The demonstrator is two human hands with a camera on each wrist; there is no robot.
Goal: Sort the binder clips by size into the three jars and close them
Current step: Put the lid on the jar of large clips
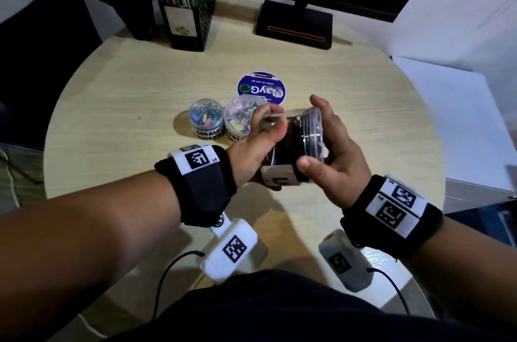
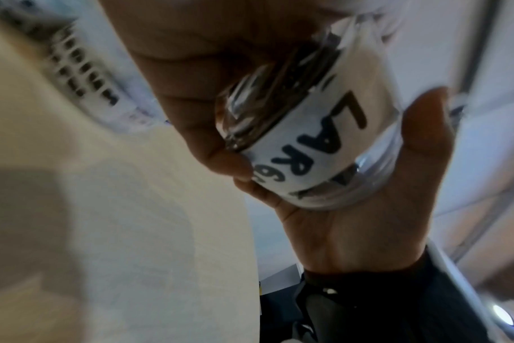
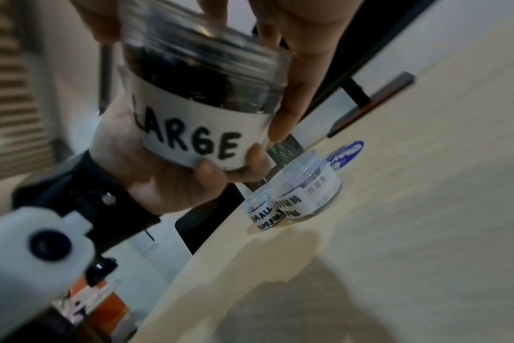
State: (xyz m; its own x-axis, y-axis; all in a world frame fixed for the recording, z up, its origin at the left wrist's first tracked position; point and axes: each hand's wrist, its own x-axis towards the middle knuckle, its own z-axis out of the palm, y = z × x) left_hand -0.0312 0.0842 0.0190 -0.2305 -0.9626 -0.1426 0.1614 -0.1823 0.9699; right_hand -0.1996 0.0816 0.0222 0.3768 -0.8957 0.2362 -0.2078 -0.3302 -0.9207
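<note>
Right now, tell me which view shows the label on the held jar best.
The right wrist view: the label faces it and reads LARGE in full. The left wrist view shows it tilted, partly behind fingers. The head view shows only a sliver.

LARGE jar [image 1: 291, 145], clear plastic packed with dark clips, lies tipped on its side in the air, white label wrapped round it, lid [image 1: 314, 135] on. Back on the bench [image 1: 140, 75], small jar [image 1: 206, 121] and medium jar [image 1: 240, 123] stand upright, touching, full of pastel clips.
</note>
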